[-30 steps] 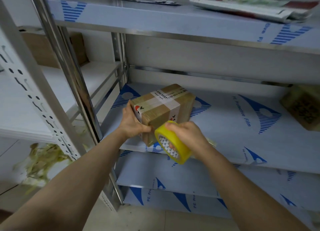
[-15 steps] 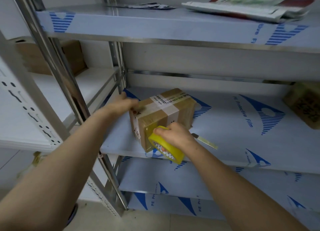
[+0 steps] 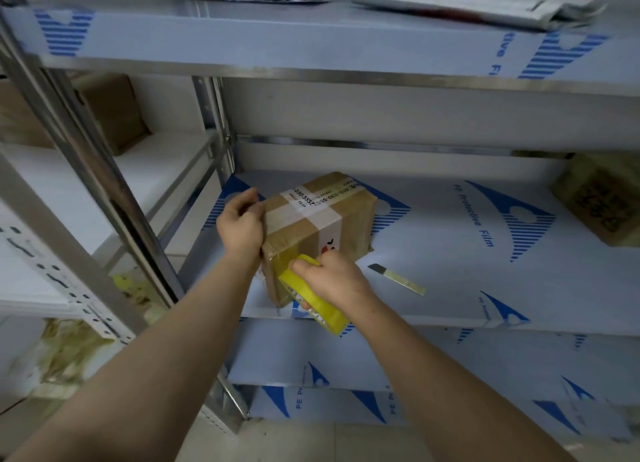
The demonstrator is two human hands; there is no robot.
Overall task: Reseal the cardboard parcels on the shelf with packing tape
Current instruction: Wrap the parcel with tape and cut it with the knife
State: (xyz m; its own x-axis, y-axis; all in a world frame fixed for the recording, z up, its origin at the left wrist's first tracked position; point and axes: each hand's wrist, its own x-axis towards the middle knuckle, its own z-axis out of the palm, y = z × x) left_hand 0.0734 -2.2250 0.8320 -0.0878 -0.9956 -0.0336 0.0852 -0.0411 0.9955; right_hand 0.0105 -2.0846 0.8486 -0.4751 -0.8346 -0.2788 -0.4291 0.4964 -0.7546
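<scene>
1. Cardboard parcel (image 3: 322, 226) lying on the middle shelf (image 3: 450, 253), towards the front left corner. Crossed with white printed strips and clear tape, with the print only partly readable.
2. Left hand (image 3: 240, 224) clamped on the parcel's upper left edge, fingers curled over the top face. Fingertips mostly hidden behind the knuckles.
3. Right hand (image 3: 334, 279) gripping a yellow tape roll (image 3: 332, 324), held against the parcel's near lower corner. Thumb on the rim, one finger showing under the roll, the others out of sight behind it.
4. Glossy patch on the near face just above the roll, too faint to tell fresh tape from glare.
5. Narrow blade (image 3: 396, 278) flat on the same shelf, just right of the right hand and apart from the parcel.
6. Second parcel (image 3: 602, 201) at the far right of that shelf, cut off by the frame edge, its dark print blurred.
7. Folded papers (image 3: 467, 0) on the upper shelf (image 3: 277, 42), clipped at the top. A dark flat item lying further left, not recognisable.
8. Brown box (image 3: 114, 115) on the neighbouring rack, half hidden behind a steel post (image 3: 104, 191).
9. Yellowish crumpled material low at left, too blurred to name.
</scene>
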